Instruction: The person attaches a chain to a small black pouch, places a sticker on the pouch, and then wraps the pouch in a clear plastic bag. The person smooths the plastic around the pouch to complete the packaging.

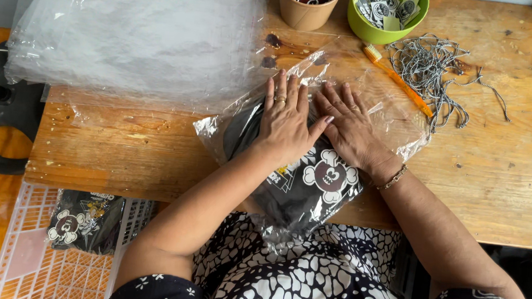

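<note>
While both palms press flat on it, the clear plastic bag holding a folded black garment lies on the wooden table, its near end hanging over the table edge toward the person's lap. The garment shows a white-and-dark-red skull-like print facing up, just below the hands. The left hand lies spread, fingers together and pointing away from the body, a ring on one finger; it holds nothing and simply bears down on the bag. The right hand lies just beside it, also flat with fingers splayed a little, a bracelet at the wrist; the thumbs of the two hands touch or nearly touch. The bag's far end is crumpled and empty beyond the fingertips.

To the left on the table sits a large stack of clear plastic bags, overlapping the far-left corner. At the far edge stand a brown paper cup and a green bowl, both filled with small black-and-white printed tags. An orange toothbrush lies aslant near the bowl, and beside it a tangle of black-and-white cord.

Below the table's left end, another bagged black garment with the same print rests on a white plastic lattice crate.
</note>
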